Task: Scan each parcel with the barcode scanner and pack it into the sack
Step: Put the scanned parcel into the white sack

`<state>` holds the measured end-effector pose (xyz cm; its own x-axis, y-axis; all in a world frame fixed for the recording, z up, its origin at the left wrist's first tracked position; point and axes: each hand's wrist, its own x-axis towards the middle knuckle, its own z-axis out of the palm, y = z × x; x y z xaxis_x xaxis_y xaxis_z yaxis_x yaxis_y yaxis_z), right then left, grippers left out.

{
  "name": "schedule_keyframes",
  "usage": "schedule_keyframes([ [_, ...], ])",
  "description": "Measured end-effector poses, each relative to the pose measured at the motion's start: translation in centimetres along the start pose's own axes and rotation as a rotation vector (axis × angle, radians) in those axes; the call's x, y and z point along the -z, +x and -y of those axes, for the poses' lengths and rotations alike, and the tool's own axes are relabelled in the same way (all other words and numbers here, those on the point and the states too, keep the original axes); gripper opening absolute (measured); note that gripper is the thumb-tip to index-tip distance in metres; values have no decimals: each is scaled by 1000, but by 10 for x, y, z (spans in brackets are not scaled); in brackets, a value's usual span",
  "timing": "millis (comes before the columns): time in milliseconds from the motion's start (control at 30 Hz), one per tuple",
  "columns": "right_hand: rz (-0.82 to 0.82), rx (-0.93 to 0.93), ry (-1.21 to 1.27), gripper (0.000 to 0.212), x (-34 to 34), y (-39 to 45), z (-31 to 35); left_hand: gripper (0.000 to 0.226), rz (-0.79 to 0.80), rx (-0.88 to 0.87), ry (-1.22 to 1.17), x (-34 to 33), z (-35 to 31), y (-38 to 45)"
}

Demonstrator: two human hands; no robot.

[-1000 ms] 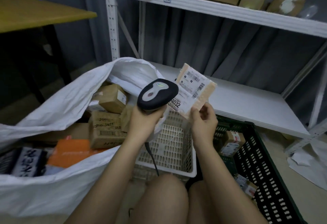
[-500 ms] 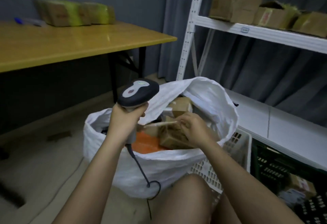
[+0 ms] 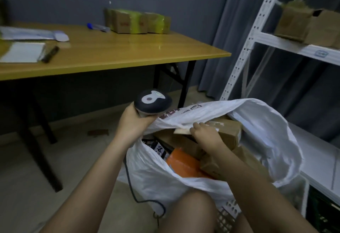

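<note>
The white sack (image 3: 266,133) stands open on the floor in front of my knees, filled with brown cardboard parcels (image 3: 228,131) and an orange packet (image 3: 184,164). My left hand (image 3: 134,120) grips the black barcode scanner (image 3: 152,102) and pinches the sack's near rim up. My right hand (image 3: 206,135) reaches inside the sack and holds a small flat tan parcel (image 3: 182,131) against the boxes there. The scanner's cable (image 3: 134,192) trails down to the floor.
A yellow-topped table (image 3: 117,52) with taped boxes (image 3: 138,21), papers and pens stands at the left. White metal shelving (image 3: 253,38) holding boxes rises at the right. A white basket (image 3: 230,214) and a dark crate (image 3: 323,212) sit by my legs.
The parcel was held up beside the scanner a second ago; my right hand has carried it into the sack. My left hand now grips the sack's rim too. My view turned left.
</note>
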<state>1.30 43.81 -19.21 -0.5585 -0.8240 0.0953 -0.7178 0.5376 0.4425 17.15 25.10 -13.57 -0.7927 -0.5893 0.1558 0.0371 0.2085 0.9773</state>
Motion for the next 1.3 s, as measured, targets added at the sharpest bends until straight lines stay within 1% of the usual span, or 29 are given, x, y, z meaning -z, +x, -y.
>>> schedule_keyframes([
  [33,-74,-8,34,42,1,7,-4,44,-25,-6,16,2,2,4],
  [67,-147,-34,80,44,3,16,-8,41,-49,-8,22,4,3,7],
  [133,-254,-74,131,39,12,29,-16,40,-80,-8,7,7,3,13],
  [200,-380,-124,162,31,18,39,-23,41,-77,-6,-9,8,3,18],
  [267,-448,-166,171,28,13,42,-27,40,-57,-8,-10,8,4,21],
  [333,-449,-129,155,26,-3,39,-25,37,-50,-3,-18,5,7,23],
  [433,-366,-113,223,27,-26,30,-16,38,-36,22,-38,1,14,22],
  [500,-328,-159,296,30,-33,30,-8,40,-13,27,-44,-1,17,21],
  [567,-247,-197,304,29,-30,36,0,41,9,26,-40,-2,20,20],
  [600,-142,-199,333,27,-28,40,3,42,17,25,-41,-2,20,19],
  [633,31,-215,388,35,-29,42,3,43,24,22,-46,-1,20,17],
  [667,261,-226,487,47,-30,40,3,42,29,21,-55,-1,20,15],
  [700,421,-231,599,53,-29,36,2,42,33,19,-60,-2,20,13],
  [733,431,-235,688,54,-29,28,3,41,38,17,-63,-2,18,9],
  [800,272,-265,781,45,-24,9,4,40,61,-7,-56,-5,13,1],
  [833,222,-278,806,40,-20,0,3,40,80,-20,-46,-7,11,-3],
  [967,56,-328,895,25,9,-43,3,36,144,-54,-43,-27,-4,-24],
  [1067,-9,-439,886,20,19,-85,-7,37,197,-64,-112,-56,-15,-44],
  [1200,-136,-641,901,20,22,-161,-27,38,379,-94,-172,-108,-31,-78],
  [1300,-248,-819,847,18,25,-232,-44,37,574,-130,-150,-157,-45,-110],
])
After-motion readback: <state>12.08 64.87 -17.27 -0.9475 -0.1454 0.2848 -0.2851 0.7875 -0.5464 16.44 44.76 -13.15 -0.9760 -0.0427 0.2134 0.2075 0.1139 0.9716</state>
